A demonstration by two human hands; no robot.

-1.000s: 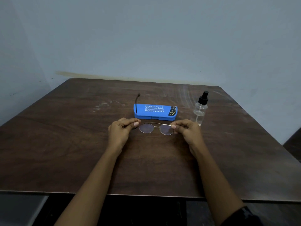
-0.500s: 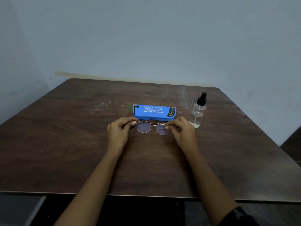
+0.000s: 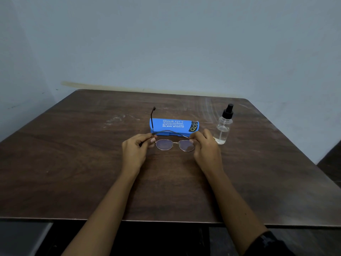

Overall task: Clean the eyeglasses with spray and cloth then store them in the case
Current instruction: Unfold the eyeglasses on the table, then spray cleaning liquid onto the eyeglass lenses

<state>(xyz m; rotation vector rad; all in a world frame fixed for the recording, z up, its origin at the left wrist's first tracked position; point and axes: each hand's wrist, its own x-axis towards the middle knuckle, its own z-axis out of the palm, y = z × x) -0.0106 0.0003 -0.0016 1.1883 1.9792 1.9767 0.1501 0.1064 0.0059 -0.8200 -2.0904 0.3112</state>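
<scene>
Thin metal-framed eyeglasses are held just above the brown table, lenses facing me. My left hand pinches the left hinge and my right hand pinches the right hinge. The left temple arm sticks up and away; the right temple arm lies folded across behind the lenses. A closed blue eyeglass case with white print lies right behind the glasses. A small clear spray bottle with a black nozzle stands upright to the right of the case. No cloth is in view.
The table's near edge runs across the bottom and its far edge meets a pale wall. Faint scuff marks show on the wood left of the case. A dark sleeve covers my right upper arm.
The right temple arm has swung in and now lies folded across behind the lenses. Both hands stay on the hinges in roughly the same place.
</scene>
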